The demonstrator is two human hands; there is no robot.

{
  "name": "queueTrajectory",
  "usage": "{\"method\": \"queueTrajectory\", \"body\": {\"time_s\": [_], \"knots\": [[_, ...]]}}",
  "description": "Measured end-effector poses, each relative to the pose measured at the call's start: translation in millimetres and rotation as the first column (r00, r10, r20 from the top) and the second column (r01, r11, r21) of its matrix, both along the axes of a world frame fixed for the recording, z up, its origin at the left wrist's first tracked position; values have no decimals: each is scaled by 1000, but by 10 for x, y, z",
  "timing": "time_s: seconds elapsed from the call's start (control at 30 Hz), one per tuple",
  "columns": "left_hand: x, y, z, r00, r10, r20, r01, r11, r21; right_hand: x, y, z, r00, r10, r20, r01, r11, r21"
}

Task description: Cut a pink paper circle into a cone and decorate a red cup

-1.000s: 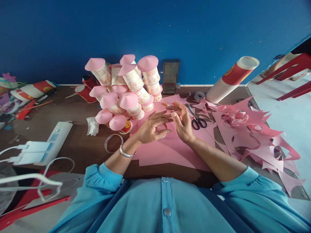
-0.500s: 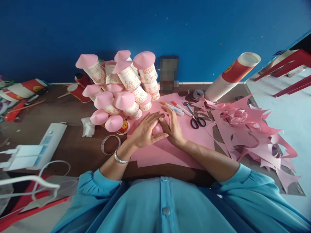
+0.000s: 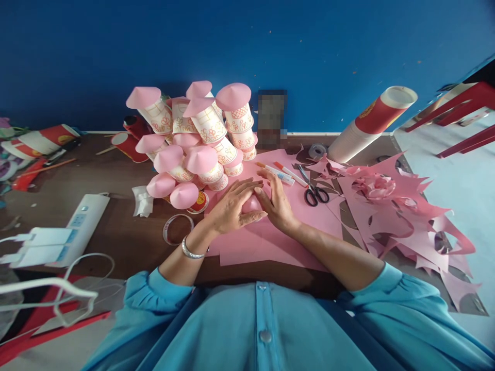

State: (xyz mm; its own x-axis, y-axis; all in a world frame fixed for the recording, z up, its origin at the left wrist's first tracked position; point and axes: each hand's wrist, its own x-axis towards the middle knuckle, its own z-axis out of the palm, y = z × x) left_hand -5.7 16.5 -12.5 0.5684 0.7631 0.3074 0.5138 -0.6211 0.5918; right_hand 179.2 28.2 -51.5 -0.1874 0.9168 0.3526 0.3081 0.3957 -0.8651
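Note:
My left hand (image 3: 232, 210), with a silver bangle at the wrist, curves round one side of a small pink paper cone (image 3: 252, 205). From the other side my right hand (image 3: 281, 210) cups the same cone, thumb and fingers against it. Part of the cone is hidden under the fingers. Below both hands lie pink paper sheets (image 3: 270, 247). Just beyond the right hand are a white marker pen (image 3: 284, 178) and black-handled scissors (image 3: 316, 195). Decorated paper cups (image 3: 211, 129) with pink cone roofs stand stacked beyond the left hand.
Pink paper offcuts (image 3: 410, 221) cover the table's right side. A tall stack of paper cups (image 3: 358, 129) leans behind them, near a tape roll (image 3: 317, 151). At left are another tape roll (image 3: 178, 229), a power strip (image 3: 83, 221) and white cables (image 3: 58, 288).
Both hands stay around the pink cone, nearly still. The whole view has shifted slightly, so things appear a little further right.

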Motion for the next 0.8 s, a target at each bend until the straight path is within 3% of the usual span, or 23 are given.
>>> {"method": "queueTrajectory", "body": {"time_s": [0.33, 0.5, 0.63, 0.8], "knots": [[-29, 5, -59, 1000, -5, 19, 5, 1000, 27, 30, 6, 39, 1000, 21, -9, -21, 1000, 23], [-191, -13, -50, 997, -1, 77, -1, 1000, 25, 133, 6, 152, 997, 48, -55, -43, 996, 84], [-319, -87, -91, 997, 10, 70, -11, 1000, 11, 127, -53, 217, 988, 150, 32, -153, 972, 180], [-274, -118, -197, 997, 74, 4, -74, 993, -91, 11, -123, 180, 967, 195, 164, -222, 960, 169]]}}
